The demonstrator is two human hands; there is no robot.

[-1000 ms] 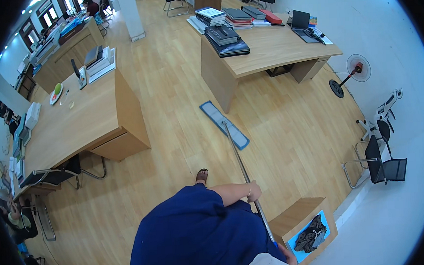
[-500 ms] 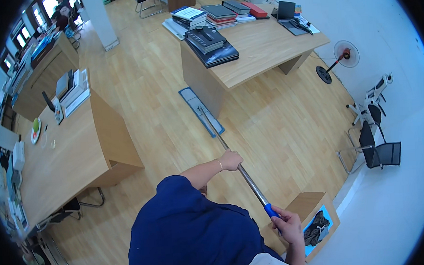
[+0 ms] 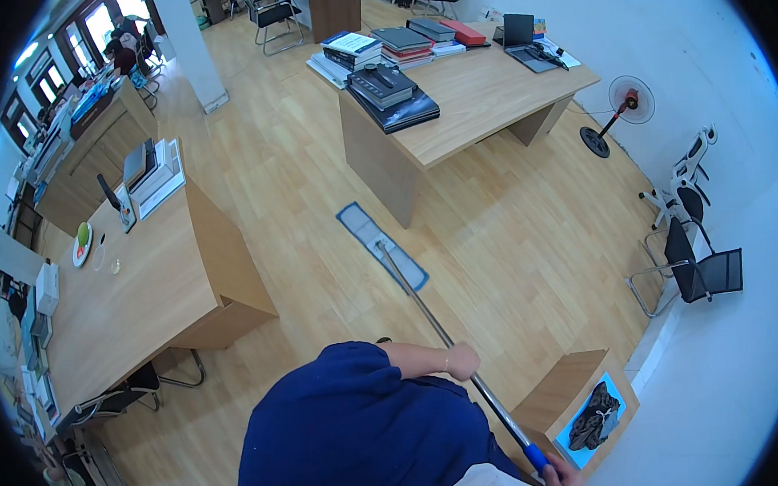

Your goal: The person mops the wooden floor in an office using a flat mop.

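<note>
A flat mop with a blue-edged, pale grey-blue head (image 3: 363, 229) lies on the wooden floor, a little short of the desk's side panel. Its metal pole (image 3: 429, 316) runs back toward me, slanting down to the right. My left hand (image 3: 461, 361) is wrapped round the middle of the pole. Lower down, my right hand (image 3: 562, 479) grips the top end by the blue handle sleeve (image 3: 536, 457); part of this hand is cut off by the lower edge.
A desk (image 3: 478, 104) with books and a laptop (image 3: 528, 46) stands ahead; another desk (image 3: 143, 294) is at left. On the right are a fan (image 3: 609, 123), a black chair (image 3: 698, 264) and a wooden box-like unit (image 3: 562, 384) with dark cloth on it. People sit far left.
The mop head has moved back toward me, away from the desk panel. Both my hands have drawn the pole down and to the right.
</note>
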